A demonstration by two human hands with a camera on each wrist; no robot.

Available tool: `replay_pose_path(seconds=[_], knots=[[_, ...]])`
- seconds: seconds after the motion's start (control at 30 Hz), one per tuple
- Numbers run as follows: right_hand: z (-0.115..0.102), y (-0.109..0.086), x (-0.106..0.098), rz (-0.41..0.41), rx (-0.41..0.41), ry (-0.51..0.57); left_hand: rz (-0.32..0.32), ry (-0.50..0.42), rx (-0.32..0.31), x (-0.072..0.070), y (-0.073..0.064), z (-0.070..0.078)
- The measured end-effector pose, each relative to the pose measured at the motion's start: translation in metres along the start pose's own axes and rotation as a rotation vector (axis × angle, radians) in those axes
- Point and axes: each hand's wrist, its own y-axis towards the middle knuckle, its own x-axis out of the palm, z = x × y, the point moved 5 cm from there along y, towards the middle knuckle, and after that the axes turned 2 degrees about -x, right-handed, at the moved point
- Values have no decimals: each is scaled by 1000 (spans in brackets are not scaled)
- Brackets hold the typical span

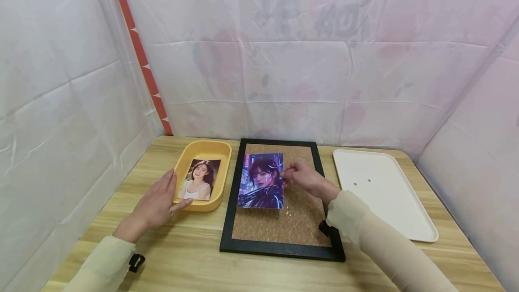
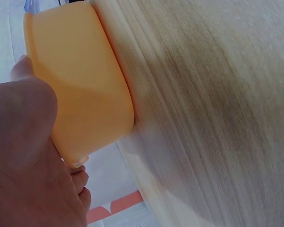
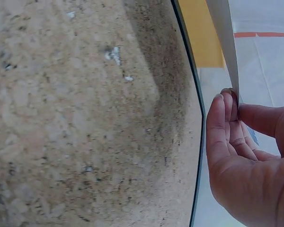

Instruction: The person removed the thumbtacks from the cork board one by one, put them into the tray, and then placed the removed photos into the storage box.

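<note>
My right hand [image 1: 303, 176] pinches a picture card [image 1: 261, 181] by its right edge, thumb on one side and fingertips on the other. The card shows a purple cyberpunk figure and is held over the corkboard [image 1: 304, 224] with its black frame. Seen edge-on in the right wrist view, the card [image 3: 227, 42] rises from between the thumb and fingers. My left hand [image 1: 156, 202] rests at the near left corner of a yellow tray [image 1: 211, 147], fingers stretched along its left rim and thumb across the near rim. Inside the tray lies a portrait photo [image 1: 199, 180].
A white tray [image 1: 399, 206] with two small dark bits [image 1: 369, 180] lies right of the corkboard. Tiny white pieces [image 1: 288, 211] sit on the cork below the card. White cloth walls [image 1: 296, 80] stand behind and beside the wooden table [image 1: 194, 256].
</note>
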Motion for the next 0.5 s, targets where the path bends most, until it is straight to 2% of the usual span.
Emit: replay_pose_path(seconds=[0.5], knots=[[-15,3,-1,6,-12,-21,-7,-2,-11,0,-1,1]])
